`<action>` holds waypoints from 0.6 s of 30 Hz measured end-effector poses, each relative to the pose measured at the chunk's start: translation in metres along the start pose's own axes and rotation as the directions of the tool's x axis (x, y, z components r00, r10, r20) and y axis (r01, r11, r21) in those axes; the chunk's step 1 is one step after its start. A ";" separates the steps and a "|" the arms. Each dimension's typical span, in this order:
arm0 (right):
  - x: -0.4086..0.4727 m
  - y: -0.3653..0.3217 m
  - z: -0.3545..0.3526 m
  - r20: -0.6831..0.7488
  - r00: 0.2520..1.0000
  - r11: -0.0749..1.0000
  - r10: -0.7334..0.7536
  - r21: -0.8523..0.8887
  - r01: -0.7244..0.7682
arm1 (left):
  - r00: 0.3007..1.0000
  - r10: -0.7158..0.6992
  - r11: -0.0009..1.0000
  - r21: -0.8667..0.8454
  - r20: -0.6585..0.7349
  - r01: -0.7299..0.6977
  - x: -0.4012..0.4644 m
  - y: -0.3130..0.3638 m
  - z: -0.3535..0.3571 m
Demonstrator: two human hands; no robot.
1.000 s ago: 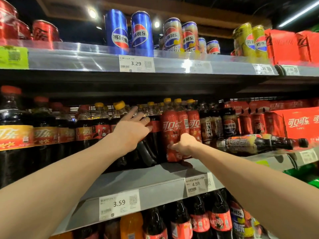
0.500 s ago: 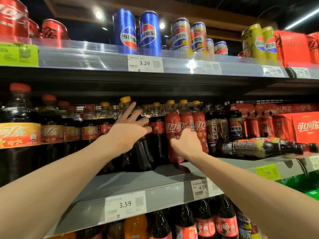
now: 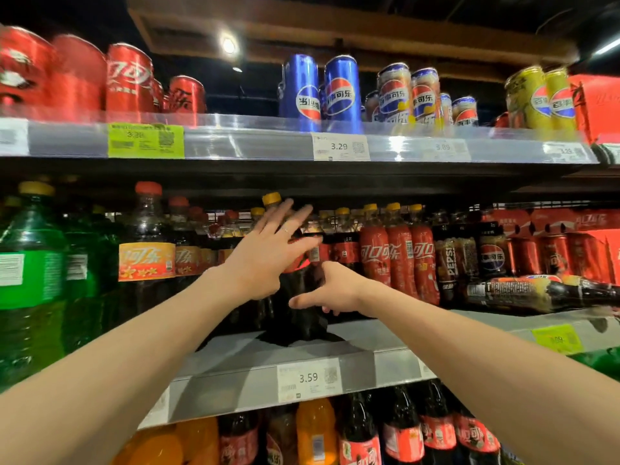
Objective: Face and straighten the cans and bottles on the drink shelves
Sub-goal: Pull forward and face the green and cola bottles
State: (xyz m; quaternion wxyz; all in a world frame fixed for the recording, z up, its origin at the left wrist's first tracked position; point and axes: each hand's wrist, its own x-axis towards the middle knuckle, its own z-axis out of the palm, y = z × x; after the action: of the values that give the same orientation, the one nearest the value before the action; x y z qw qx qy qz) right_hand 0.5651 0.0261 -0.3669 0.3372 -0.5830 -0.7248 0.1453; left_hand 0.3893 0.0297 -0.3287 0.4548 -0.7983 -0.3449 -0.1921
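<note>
Head view | dark cola bottle (image 3: 298,297) between hands | left grip (image 3: 265,260) spread on it | right grip (image 3: 330,292) loose, touching

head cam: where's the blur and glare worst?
Head view: motion smear heaviest on the red cans top left; glare on the clear shelf strip washes out a price tag; wide-angle bends the shelf edges; both hands stay fairly sharp.

A bare strip of the middle shelf (image 3: 235,360) lies open in front of the dark cola bottle (image 3: 298,297), giving room to reach in. Big bottles (image 3: 146,260) crowd the left, red-sleeved bottles (image 3: 399,260) the right. A fallen bottle (image 3: 536,293) lies across the shelf further right, blocking that front.
</note>
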 end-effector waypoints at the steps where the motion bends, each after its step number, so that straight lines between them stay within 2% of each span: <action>1: -0.001 -0.002 0.001 -0.001 1.000 1.000 0.016 0.009 -0.016 | 0.997 -0.071 0.997 -0.043 0.003 0.071 -0.005 0.000 0.002; 3: -0.002 -0.003 0.002 -0.010 0.999 0.999 0.047 0.019 -0.047 | 0.967 -0.234 0.951 -0.185 0.103 0.249 -0.013 0.004 0.006; 5: -0.003 -0.002 0.002 -0.010 0.997 0.996 0.073 0.053 -0.073 | 0.861 -0.378 0.777 -0.389 0.341 0.495 -0.016 0.010 0.007; 7: -0.004 -0.002 0.004 -0.007 0.996 0.991 0.091 0.104 -0.089 | 0.738 -0.427 0.580 -0.468 0.523 0.667 -0.015 0.010 0.011; 10: -0.003 -0.006 0.008 -0.001 0.997 0.985 0.078 0.152 -0.077 | 0.613 -0.425 0.358 -0.498 0.667 0.790 -0.014 0.008 0.025; 12: -0.003 -0.012 0.011 0.012 0.997 0.982 0.076 0.172 -0.077 | 0.571 -0.445 0.256 -0.513 0.689 0.819 -0.016 0.009 0.037; 15: 0.003 -0.019 0.025 0.007 0.997 0.977 0.078 0.200 -0.077 | 0.547 -0.546 0.162 -0.560 0.635 0.813 -0.019 0.011 0.049; 18: 0.014 -0.030 0.043 0.021 0.998 0.973 0.065 0.223 -0.068 | 0.497 -0.645 0.020 -0.638 0.580 0.770 -0.021 0.009 0.049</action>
State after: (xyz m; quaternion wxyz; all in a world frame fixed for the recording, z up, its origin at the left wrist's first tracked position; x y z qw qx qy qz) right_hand 0.5134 0.0392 -0.3758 0.3906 -0.5642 -0.6863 0.2408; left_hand 0.3809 0.0610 -0.3718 -0.1871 -0.6326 -0.5766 -0.4819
